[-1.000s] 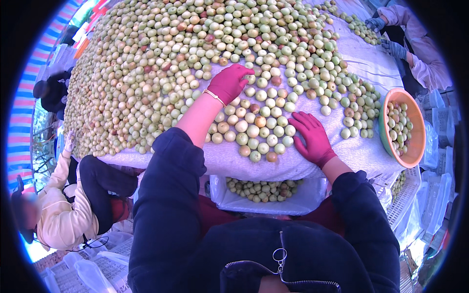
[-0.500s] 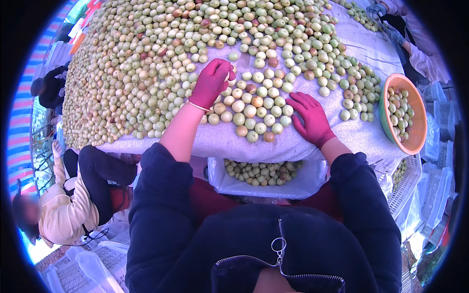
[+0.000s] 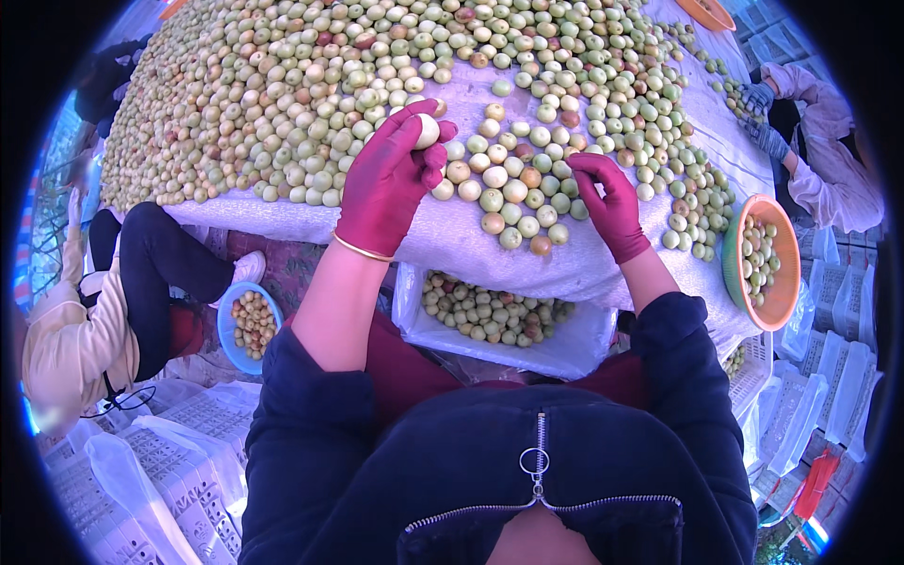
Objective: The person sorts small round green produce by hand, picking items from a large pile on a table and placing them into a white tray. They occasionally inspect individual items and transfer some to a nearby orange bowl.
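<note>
- Hands in dark red gloves work over the worktop (image 3: 730, 155): the left hand (image 3: 388, 179) pinches one pale fruit (image 3: 427, 132) between thumb and fingers, raised above the near edge.
- Right hand (image 3: 614, 207) curls near a loose cluster (image 3: 514, 191) of fruit, thumb and fingers a narrow gap apart; whether anything sits between them, one cannot tell.
- Some fruit already lies in containers: a plastic-lined crate (image 3: 591, 353) below the near edge, an orange basin (image 3: 789, 259) by the right near corner, and a blue basin (image 3: 224, 325) on the floor, left of the crate.
- Far more remains loose, a broad heap (image 3: 254, 122) covering the worktop's left side and far reaches, so the work looks well short of finished.
- Round on every visible side, the held fruit shows no clear long axis; with no stem end in sight, which way it points cannot be told.
- Along the right edge, a co-worker's gloved hand (image 3: 770, 143) reaches in beside more fruit.
</note>
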